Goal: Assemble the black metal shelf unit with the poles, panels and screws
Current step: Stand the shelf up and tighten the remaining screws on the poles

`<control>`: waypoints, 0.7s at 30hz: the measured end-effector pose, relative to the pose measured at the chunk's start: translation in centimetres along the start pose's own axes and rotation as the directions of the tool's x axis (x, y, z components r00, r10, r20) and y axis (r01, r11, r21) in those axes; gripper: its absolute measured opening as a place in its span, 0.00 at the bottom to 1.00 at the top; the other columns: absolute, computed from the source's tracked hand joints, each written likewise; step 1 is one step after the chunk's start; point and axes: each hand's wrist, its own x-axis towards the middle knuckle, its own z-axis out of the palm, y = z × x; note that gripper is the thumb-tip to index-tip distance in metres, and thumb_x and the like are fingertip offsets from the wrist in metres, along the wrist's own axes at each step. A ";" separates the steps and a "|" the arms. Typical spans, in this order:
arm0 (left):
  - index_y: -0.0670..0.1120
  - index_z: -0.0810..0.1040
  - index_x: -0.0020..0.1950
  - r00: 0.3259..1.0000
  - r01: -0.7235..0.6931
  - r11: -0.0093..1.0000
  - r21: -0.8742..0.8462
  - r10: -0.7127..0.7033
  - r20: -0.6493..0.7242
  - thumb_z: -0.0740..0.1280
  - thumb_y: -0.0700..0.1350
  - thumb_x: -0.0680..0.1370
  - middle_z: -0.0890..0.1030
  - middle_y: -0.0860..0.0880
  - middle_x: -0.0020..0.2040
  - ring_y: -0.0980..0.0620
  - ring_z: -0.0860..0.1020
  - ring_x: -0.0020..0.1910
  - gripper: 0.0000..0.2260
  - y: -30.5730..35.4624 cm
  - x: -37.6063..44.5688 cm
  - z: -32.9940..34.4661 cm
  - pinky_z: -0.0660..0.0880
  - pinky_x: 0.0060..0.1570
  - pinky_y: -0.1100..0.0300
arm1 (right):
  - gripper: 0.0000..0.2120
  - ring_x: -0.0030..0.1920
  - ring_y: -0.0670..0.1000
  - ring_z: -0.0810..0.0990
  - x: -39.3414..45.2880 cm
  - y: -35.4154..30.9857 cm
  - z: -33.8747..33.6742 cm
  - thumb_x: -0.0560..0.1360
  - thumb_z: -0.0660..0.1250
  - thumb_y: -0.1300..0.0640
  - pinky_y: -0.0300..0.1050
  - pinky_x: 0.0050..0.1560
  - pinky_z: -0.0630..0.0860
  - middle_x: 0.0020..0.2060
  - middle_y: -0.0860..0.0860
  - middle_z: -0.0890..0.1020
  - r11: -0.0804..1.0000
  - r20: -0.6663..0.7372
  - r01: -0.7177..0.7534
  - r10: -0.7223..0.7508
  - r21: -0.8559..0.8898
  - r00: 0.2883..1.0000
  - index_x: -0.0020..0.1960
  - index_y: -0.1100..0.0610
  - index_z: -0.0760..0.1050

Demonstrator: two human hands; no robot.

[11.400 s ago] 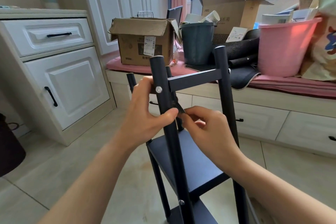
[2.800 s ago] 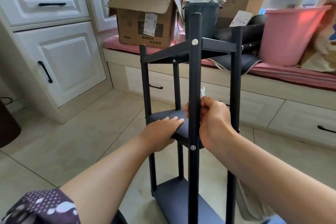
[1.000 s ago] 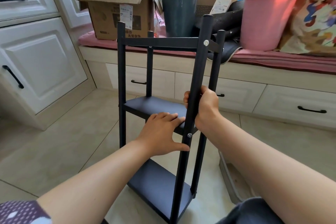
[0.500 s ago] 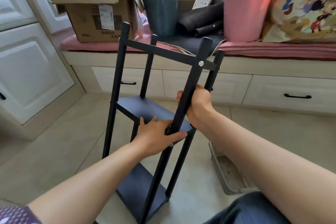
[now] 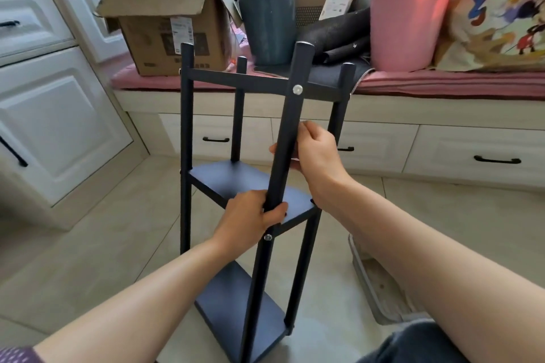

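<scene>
While gripping the round matte black pole (image 5: 290,132), right hand (image 5: 317,153) is curling above left hand (image 5: 250,219), both wrapped tight.

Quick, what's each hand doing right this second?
Left hand: fingers curled round the near pole of the black shelf unit, at the middle panel.
Right hand: grips the same pole higher up.

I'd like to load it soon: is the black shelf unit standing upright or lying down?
Upright: the shelf unit stands with poles vertical and panels level, both hands gripping its near pole.
</scene>
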 end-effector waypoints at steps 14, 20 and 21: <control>0.47 0.76 0.45 0.949 -0.024 0.964 -0.265 -0.062 -0.310 0.63 0.46 0.83 0.86 0.52 0.41 0.58 0.84 0.42 0.08 -2.9 -0.8 -6.3 0.78 0.43 0.69 | 0.14 0.39 0.47 0.76 -1.7 3.0 1.2 0.79 0.61 0.55 0.41 0.44 0.73 0.36 0.48 0.79 0.812 0.338 0.006 0.236 -0.583 0.911 0.40 0.54 0.83; 0.36 0.76 0.54 0.969 0.010 0.885 -0.466 -0.124 -0.214 0.60 0.47 0.85 0.86 0.46 0.43 0.54 0.85 0.43 0.14 -3.4 -0.8 -8.1 0.77 0.44 0.68 | 0.13 0.37 0.51 0.75 -2.7 4.5 1.5 0.79 0.62 0.51 0.53 0.46 0.79 0.39 0.59 0.81 0.612 0.489 0.199 0.353 -0.765 0.797 0.41 0.48 0.84; 0.36 0.77 0.53 0.968 0.009 0.873 -0.488 -0.129 -0.213 0.60 0.48 0.85 0.86 0.45 0.44 0.54 0.85 0.44 0.15 -3.5 -0.8 -8.3 0.77 0.46 0.68 | 0.13 0.38 0.53 0.76 -2.7 4.8 1.5 0.79 0.63 0.51 0.52 0.48 0.79 0.42 0.59 0.83 0.589 0.492 0.211 0.369 -0.780 0.789 0.42 0.48 0.84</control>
